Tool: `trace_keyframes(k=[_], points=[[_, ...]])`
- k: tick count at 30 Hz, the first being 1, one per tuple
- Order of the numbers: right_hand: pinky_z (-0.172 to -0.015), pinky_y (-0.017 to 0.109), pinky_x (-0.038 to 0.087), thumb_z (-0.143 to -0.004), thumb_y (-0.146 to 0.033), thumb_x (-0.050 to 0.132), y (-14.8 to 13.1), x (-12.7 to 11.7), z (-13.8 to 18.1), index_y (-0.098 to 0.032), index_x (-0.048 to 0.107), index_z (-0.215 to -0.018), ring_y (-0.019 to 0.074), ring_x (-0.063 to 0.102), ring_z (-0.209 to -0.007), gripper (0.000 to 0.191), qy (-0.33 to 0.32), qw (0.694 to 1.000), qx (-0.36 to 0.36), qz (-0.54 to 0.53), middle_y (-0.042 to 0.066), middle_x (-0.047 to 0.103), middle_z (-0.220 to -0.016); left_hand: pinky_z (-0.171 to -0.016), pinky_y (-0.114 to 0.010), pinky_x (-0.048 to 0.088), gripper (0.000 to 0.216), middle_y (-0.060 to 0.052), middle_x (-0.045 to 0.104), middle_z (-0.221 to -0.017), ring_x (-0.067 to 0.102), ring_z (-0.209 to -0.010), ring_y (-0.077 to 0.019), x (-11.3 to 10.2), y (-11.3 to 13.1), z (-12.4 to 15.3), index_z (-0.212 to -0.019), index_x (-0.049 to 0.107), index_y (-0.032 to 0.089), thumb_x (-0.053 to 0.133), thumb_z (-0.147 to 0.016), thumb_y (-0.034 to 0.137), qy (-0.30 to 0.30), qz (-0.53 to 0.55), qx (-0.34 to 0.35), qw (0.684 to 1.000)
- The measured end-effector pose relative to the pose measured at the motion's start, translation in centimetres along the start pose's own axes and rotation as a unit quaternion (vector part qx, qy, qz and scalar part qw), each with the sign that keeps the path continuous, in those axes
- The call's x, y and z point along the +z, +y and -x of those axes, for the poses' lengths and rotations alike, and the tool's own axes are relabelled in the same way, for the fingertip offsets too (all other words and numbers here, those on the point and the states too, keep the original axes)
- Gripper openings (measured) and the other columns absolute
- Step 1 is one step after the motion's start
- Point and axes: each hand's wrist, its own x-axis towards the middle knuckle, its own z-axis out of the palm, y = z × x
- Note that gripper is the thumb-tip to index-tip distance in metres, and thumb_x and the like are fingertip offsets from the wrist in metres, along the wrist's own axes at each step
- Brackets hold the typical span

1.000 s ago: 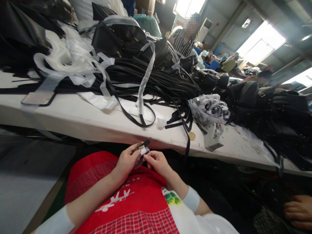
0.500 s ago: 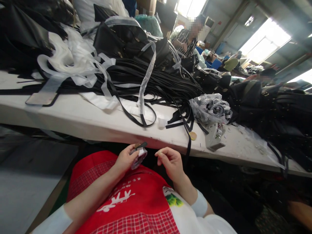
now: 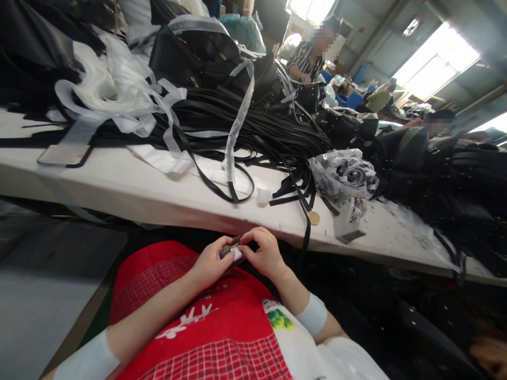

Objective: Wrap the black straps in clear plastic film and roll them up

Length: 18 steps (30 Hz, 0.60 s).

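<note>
From my end, the left hand (image 3: 212, 262) is clamped on a small bundle (image 3: 225, 253), dark grey, held low over the red apron (image 3: 198, 322), just off the near edge of the tabletop (image 3: 158, 196). A white tab (image 3: 237, 255) shows on it, a brown strip (image 3: 235, 240) sticks up at its top. Right hand (image 3: 266, 256): thumb and fingers bent in at the strip and tab, tips close together; I can't tell whether they grip either. Tabletop, left to right: flat slab (image 3: 65, 154) with black rim, white ribbon (image 3: 105, 92) in loose loops, long black straps (image 3: 253, 119) in a heap, clear bag (image 3: 344, 173) of grey coils, grey box (image 3: 349, 227) just below that, yellow disc (image 3: 313, 217) near the edge. I see black bags (image 3: 404, 158) piled on the right. Behind, a person in a striped top (image 3: 308, 59); bottom right, someone else's hand (image 3: 489, 352), blurred.
</note>
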Motion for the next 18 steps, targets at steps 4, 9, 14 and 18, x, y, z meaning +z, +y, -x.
trace_keyframes(k=[4,9,14,18], points=[[-0.081,0.032,0.05,-0.072,-0.025,0.07,0.2,-0.2,0.0,-0.021,0.061,-0.101,0.0179,0.061,-0.085,0.03,0.007,0.998,0.041,-0.055,0.005,0.067,-0.096,-0.071,-0.031,0.051,0.021,-0.002,0.07,-0.083,0.065,-0.078,-0.0211,0.0,0.7,0.1,-0.091,0.061,0.018,0.057,-0.075,0.03,0.003,0.004,-0.008,1.0],[-0.069,0.028,0.049,-0.075,-0.032,0.07,1.7,0.2,0.4,-0.019,0.059,-0.087,0.0153,0.06,-0.072,0.021,0.015,0.973,0.136,-0.184,0.003,0.066,-0.08,-0.068,-0.03,0.051,0.024,-0.003,0.072,-0.082,0.065,-0.076,-0.021,0.2,1.4,0.0,-0.09,0.065,0.018,0.059,-0.071,0.03,0.006,0.055,-0.035,0.998],[-0.066,0.026,0.047,-0.069,-0.033,0.075,3.2,0.7,0.8,-0.019,0.057,-0.079,0.0126,0.056,-0.066,0.025,0.053,0.947,0.172,-0.268,0.0,0.062,-0.074,-0.06,-0.027,0.048,0.024,-0.002,0.07,-0.073,0.064,-0.065,-0.0184,0.6,0.6,-0.3,-0.086,0.064,0.016,0.061,-0.067,0.03,0.026,0.113,-0.084,0.99],[-0.065,0.026,0.047,-0.067,-0.034,0.077,3.6,0.6,1.0,-0.019,0.056,-0.075,0.012,0.054,-0.065,0.028,0.074,0.938,0.191,-0.28,0.0,0.061,-0.073,-0.062,-0.028,0.048,0.024,-0.003,0.07,-0.073,0.064,-0.066,-0.0193,0.7,0.7,-0.4,-0.081,0.065,0.016,0.064,-0.061,0.03,0.057,0.145,-0.111,0.982]])
